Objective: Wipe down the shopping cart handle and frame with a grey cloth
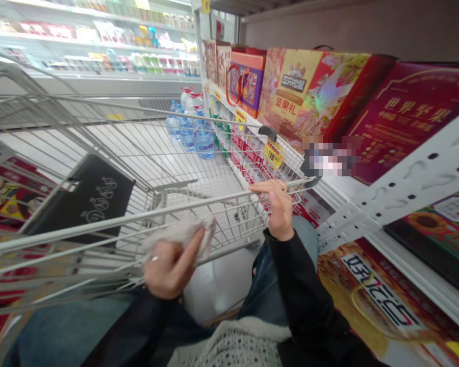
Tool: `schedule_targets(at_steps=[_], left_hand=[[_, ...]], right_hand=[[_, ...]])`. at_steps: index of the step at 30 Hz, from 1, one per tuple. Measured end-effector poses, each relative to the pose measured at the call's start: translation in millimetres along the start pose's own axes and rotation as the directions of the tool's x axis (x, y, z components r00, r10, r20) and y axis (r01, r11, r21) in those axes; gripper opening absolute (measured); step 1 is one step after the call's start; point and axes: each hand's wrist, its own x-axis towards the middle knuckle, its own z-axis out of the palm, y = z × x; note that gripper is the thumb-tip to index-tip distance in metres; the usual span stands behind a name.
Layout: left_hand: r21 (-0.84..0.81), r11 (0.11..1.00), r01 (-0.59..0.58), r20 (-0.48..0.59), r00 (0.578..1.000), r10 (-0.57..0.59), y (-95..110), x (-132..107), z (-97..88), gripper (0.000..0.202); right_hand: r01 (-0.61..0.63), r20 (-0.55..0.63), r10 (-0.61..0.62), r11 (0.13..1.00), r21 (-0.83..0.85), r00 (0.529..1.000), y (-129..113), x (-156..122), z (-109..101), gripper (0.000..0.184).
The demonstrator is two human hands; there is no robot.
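Note:
A crumpled whitish cloth (183,235) is bunched in my left hand (168,267), whose fingers are closed round it. Cloth and hand are at the side of a metal shopping cart (110,220), just below its top rail. Further right, my right hand (277,206) rests on the same rail with its fingers laid over it and the thumb raised. Wire mesh forms the cart's walls, and a dark folding panel (103,199) with printed symbols hangs inside at the left. The cloth's lower part is hidden behind my left hand.
Close on the right, a white shelf unit (390,188) carries large red and gold gift boxes (306,92). Bottled water packs (195,127) stand on the floor beyond the cart. A lit refrigerated display (92,46) lines the back. More boxes (382,300) sit low at right.

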Motion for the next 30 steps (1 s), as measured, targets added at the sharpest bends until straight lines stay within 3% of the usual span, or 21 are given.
schedule_targets(at_steps=[2, 3, 5, 7, 10, 15, 16, 18, 21, 23, 25, 27, 30], left_hand=[[0.069, 0.976, -0.207, 0.105, 0.974, 0.2, 13.1, -21.7, 26.1, 0.06], [0.045, 0.967, -0.25, 0.153, 0.958, 0.241, 19.6, -34.7, 38.4, 0.056], [-0.004, 0.969, -0.246, 0.217, 0.946, 0.241, 29.5, -58.2, 56.0, 0.05], [-0.015, 0.978, -0.207, 0.246, 0.948, 0.204, 34.0, -70.3, 58.6, 0.047], [-0.003, 0.989, -0.151, 0.221, 0.964, 0.148, 30.1, -54.3, 30.0, 0.042], [0.027, 0.998, 0.05, -0.043, 0.998, -0.049, 10.1, 29.5, -46.7, 0.043], [0.053, 0.995, 0.083, -0.115, 0.99, -0.076, 7.7, 41.6, -52.4, 0.046], [0.098, 0.99, 0.1, -0.165, 0.983, -0.083, 6.8, 49.2, -46.5, 0.053], [0.078, 0.997, -0.011, -0.011, 1.0, 0.012, 14.5, 17.1, -5.9, 0.052], [0.047, 0.996, -0.079, 0.095, 0.993, 0.075, 22.7, -19.0, 24.4, 0.047], [0.028, 0.994, -0.108, 0.172, 0.98, 0.101, 29.2, -49.9, 43.6, 0.042], [0.013, 0.994, -0.111, 0.209, 0.972, 0.106, 29.8, -65.5, 45.3, 0.038], [0.003, 0.996, -0.087, 0.188, 0.979, 0.085, 15.5, -56.5, 18.4, 0.039]], right_hand=[[-0.004, 0.006, 0.004, 1.0, -0.007, 1.0, -0.4, -0.5, -0.3, 0.048], [-0.009, 0.011, 0.009, 1.0, -0.013, 1.0, -0.6, -0.7, -0.6, 0.048], [-0.015, 0.027, 0.016, 0.999, -0.028, 0.999, -0.8, -1.0, -1.6, 0.049], [-0.015, 0.048, 0.018, 0.999, -0.052, 0.999, -0.5, -1.1, -3.2, 0.048], [-0.001, 0.072, 0.009, 0.994, -0.109, 0.997, -1.0, -0.5, -6.6, 0.047], [-0.023, 0.06, 0.035, 0.98, -0.198, 0.998, -19.6, 6.6, -1.6, 0.051], [-0.025, 0.075, 0.04, 0.981, -0.192, 0.996, -27.1, 8.6, 3.6, 0.052], [0.015, 0.183, 0.011, 0.99, -0.141, 0.983, -43.5, 12.0, 18.1, 0.05], [0.102, 0.352, -0.069, 0.992, -0.076, 0.933, -62.4, 14.5, 40.8, 0.042], [0.114, 0.378, -0.079, 0.991, -0.069, 0.923, -66.5, 14.4, 49.6, 0.041], [0.105, 0.368, -0.076, 0.993, -0.059, 0.927, -64.7, 13.6, 52.1, 0.043], [0.108, 0.367, -0.084, 0.993, -0.046, 0.926, -60.6, 12.9, 50.9, 0.043], [0.117, 0.359, -0.097, 0.993, -0.034, 0.928, -56.6, 11.8, 48.8, 0.044]])
